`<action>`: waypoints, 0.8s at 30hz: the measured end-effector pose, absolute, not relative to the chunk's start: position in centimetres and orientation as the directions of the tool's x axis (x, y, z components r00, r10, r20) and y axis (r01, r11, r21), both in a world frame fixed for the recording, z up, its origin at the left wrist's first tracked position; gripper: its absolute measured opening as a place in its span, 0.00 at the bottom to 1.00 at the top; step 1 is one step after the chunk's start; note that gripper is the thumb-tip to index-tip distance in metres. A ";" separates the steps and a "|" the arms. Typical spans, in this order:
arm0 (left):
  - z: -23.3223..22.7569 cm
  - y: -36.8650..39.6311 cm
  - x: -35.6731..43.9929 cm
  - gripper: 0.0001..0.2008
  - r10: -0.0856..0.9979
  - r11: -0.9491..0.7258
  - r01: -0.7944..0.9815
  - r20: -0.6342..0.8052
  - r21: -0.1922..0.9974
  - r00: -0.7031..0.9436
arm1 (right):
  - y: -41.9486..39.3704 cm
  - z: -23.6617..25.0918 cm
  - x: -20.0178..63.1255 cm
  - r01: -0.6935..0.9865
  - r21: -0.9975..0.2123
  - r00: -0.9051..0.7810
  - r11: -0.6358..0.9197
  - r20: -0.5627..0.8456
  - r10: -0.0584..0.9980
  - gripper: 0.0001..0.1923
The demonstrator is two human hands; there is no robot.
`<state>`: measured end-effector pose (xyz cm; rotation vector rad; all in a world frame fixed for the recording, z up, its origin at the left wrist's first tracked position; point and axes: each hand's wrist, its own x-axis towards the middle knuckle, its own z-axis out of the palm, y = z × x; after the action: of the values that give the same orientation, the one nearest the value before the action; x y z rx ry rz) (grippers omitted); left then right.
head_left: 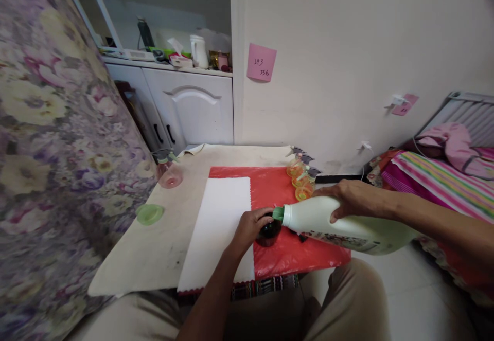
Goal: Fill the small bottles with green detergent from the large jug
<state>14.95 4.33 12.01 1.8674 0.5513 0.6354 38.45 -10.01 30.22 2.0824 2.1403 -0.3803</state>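
Observation:
My left hand [250, 228] is wrapped round the top of a small, dark, round bottle [269, 234] on the red plastic sheet [270, 189]. My right hand [349, 199] grips a large pale green detergent bottle [370, 233], tipped almost level. Its green spout [278, 213] points left and rests at the small bottle's mouth, or just above it. Whether liquid flows between them cannot be seen. Beneath the large bottle lies a small dark piece [301, 237], partly hidden.
Several orange spray bottles [303, 179] stand at the table's back right. A pinkish spray bottle [169, 174] and a light green cap-like dish [150, 214] are on the left. A white cloth [222, 222] covers part of the red sheet. A wall rises behind; a floral curtain [57, 150] hangs left.

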 end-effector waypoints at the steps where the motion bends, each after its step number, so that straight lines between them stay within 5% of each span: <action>1: 12.0 4.3 15.0 0.15 0.634 -0.354 0.085 0.172 0.931 0.754 | -10.0 30.3 38.4 0.995 -0.098 -0.042 0.016 -0.265 0.963 0.33; 24: 11.7 4.5 15.0 0.14 0.635 -0.370 0.074 0.194 0.926 0.748 | -9.8 30.3 38.4 0.997 -0.070 -0.040 0.021 -0.284 0.958 0.32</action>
<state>15.04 4.48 11.66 1.8786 0.5457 0.6567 38.39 -9.76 30.34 2.0604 2.1262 -0.3750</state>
